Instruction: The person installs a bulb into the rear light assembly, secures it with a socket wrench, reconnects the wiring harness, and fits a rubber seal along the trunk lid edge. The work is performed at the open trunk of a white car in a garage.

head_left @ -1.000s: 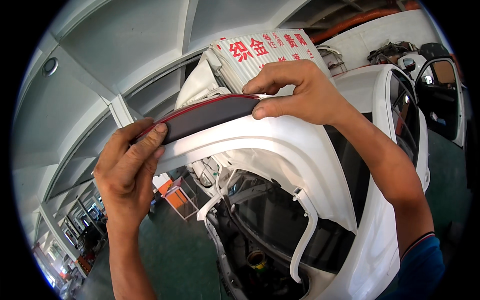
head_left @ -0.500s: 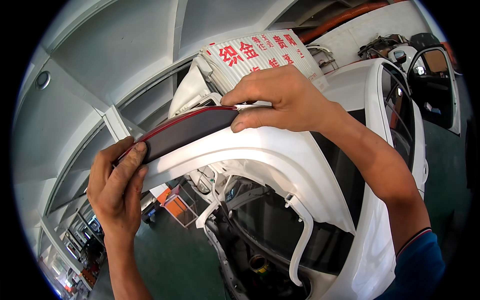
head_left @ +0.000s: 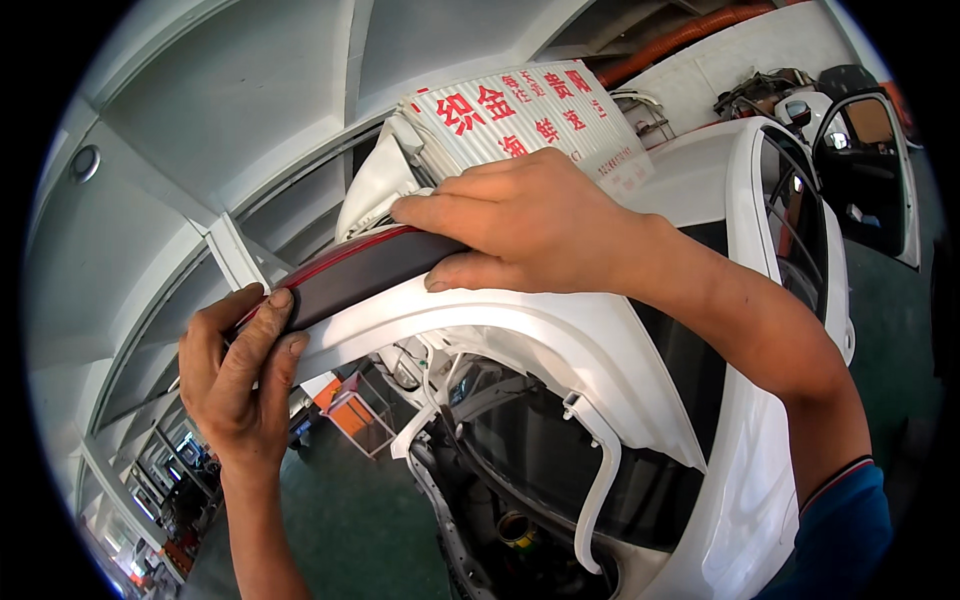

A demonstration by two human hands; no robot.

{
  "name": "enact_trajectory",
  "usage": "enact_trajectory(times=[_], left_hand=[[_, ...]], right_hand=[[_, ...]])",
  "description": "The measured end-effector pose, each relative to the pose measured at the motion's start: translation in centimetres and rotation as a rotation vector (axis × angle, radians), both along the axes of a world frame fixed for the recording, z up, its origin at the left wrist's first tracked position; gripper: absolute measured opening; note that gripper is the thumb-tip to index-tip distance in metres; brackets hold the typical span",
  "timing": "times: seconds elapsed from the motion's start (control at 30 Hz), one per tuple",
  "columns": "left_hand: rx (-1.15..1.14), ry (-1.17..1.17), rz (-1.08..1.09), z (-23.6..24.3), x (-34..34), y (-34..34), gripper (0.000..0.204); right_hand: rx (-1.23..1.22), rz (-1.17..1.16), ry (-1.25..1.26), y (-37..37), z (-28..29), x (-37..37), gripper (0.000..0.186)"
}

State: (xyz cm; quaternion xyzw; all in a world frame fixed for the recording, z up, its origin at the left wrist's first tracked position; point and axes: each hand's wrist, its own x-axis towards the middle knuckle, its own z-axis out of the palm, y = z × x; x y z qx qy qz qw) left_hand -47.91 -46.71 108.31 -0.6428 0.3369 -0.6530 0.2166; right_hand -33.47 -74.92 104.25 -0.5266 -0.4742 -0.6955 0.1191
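Note:
A long, flexible-looking dark grey strip with a red edge (head_left: 365, 272) lies along the upper curve of a white car fender (head_left: 560, 322), bending with its shape. At the strip's left end, my left hand (head_left: 235, 375) pinches it, thumb on the grey face and fingers curled over behind. My right hand (head_left: 545, 225) grips the other end, fingers over the top edge and thumb below, against the fender; palm and fingers cover that end. I cannot make out exactly what kind of strip it is.
Beyond the fender stands a white car (head_left: 690, 185), with dark glass and an open engine bay (head_left: 500, 500) below. A white curved bracket (head_left: 600, 490) hangs beneath the arch. Behind are a ribbed white truck box (head_left: 560, 90) and an open car door (head_left: 870, 180). An orange-panelled stand (head_left: 355, 412) is lower left.
My right hand has slid left and slightly down along the strip, covering more of its right end. My left hand has barely shifted and keeps its pinch.

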Motion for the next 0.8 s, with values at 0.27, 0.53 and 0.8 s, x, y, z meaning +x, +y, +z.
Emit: enact_trajectory(times=[0.27, 0.53, 0.8], left_hand=[[-0.037, 0.023, -0.031, -0.3, -0.1, -0.7, 0.042], [-0.205, 0.083, 0.067, 0.1, -0.6, -2.7, 0.053], [-0.185, 0.094, 0.113, 0.5, -0.4, -4.3, 0.048]], right_hand=[[-0.076, -0.028, 0.080, -0.1, 0.7, -1.1, 0.043], [-0.001, 0.142, 0.043, 2.2, 1.2, -1.1, 0.037], [-0.053, 0.084, 0.069, 2.0, 1.8, -1.7, 0.040]])
